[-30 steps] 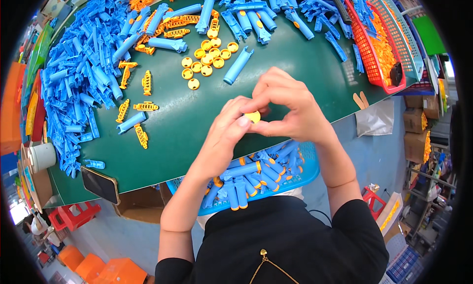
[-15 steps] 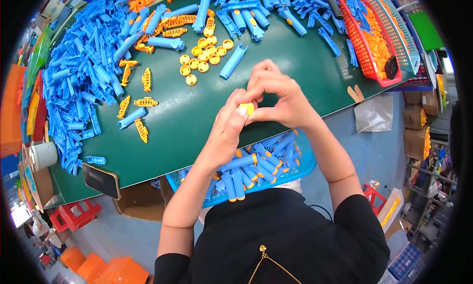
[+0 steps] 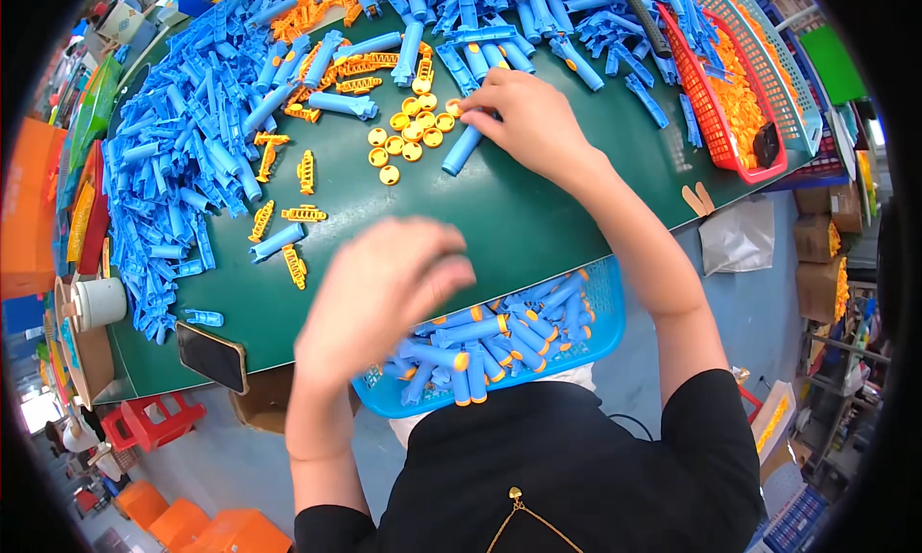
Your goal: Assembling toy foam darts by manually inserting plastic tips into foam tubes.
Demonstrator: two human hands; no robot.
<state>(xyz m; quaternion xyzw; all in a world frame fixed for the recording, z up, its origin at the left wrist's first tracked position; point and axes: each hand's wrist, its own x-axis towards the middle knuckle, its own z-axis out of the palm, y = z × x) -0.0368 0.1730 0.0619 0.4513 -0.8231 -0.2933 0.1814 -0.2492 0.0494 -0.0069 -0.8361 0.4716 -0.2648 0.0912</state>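
Note:
My right hand (image 3: pixel 528 121) is bent over the upper end of a blue plastic tube (image 3: pixel 462 156) lying on the green table. Its thumb and index finger are closed at the tube, and the index fingertip comes up to a round yellow cap (image 3: pixel 453 107). The hand hides the tube's far end. My left hand (image 3: pixel 384 284), blurred, hovers over the table's near edge, its fingers and thumb apart with nothing visible between them. Under it is a light-blue basket (image 3: pixel 607 327) of blue tubes with orange ends (image 3: pixel 475 332). Loose yellow caps (image 3: pixel 412 131) lie left of my right hand.
Blue parts (image 3: pixel 192 159) are heaped along the table's left side and far edge. Several orange ribbed pieces (image 3: pixel 306 172) lie left of centre. A phone (image 3: pixel 211 358) and a white cup (image 3: pixel 99 302) are at the near left. A red basket (image 3: pixel 776 169) of orange parts stands at the right.
My hands have parted. The right one moved away to the tube by the caps; the left one moved back toward the basket and no longer holds the yellow-ended piece. The view has shifted slightly.

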